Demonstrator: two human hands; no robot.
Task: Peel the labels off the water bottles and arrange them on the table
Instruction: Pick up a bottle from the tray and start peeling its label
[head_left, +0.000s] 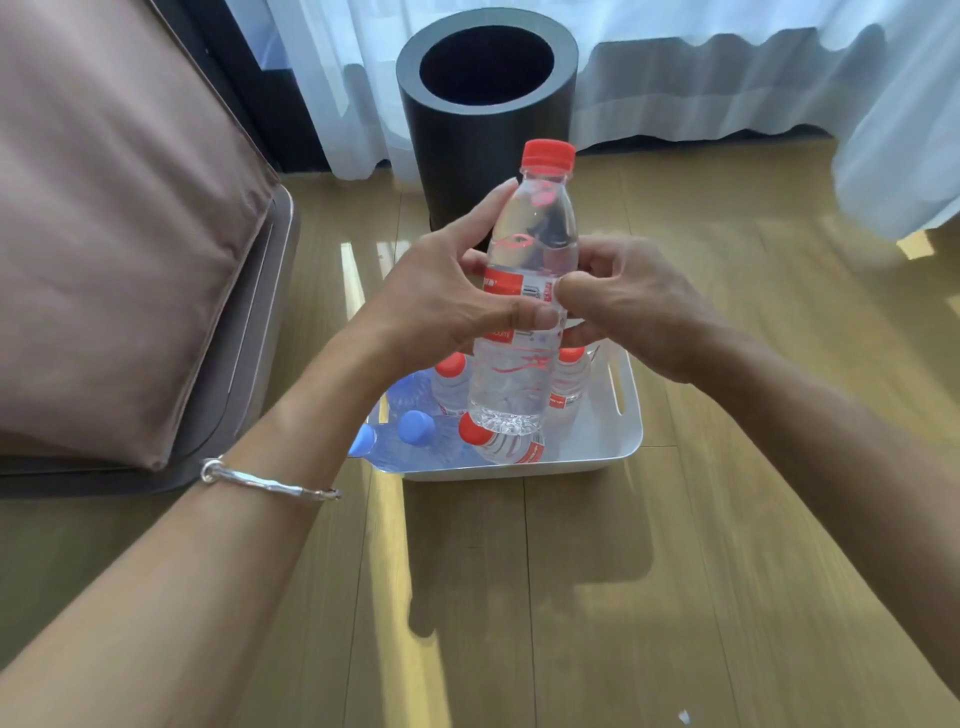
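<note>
One bottle: red-capped, upright, held above the white tray.
Left hand: wrapped round the bottle's middle.
Right hand: thumb and finger pinching the red label.
In tray: other bottles, red and blue caps.
Beyond tray: dark bin.

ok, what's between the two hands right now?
In the head view, only the red-capped bottle, upright over the white tray: left hand grips it at the red label, right hand pinches the label's edge.
</note>
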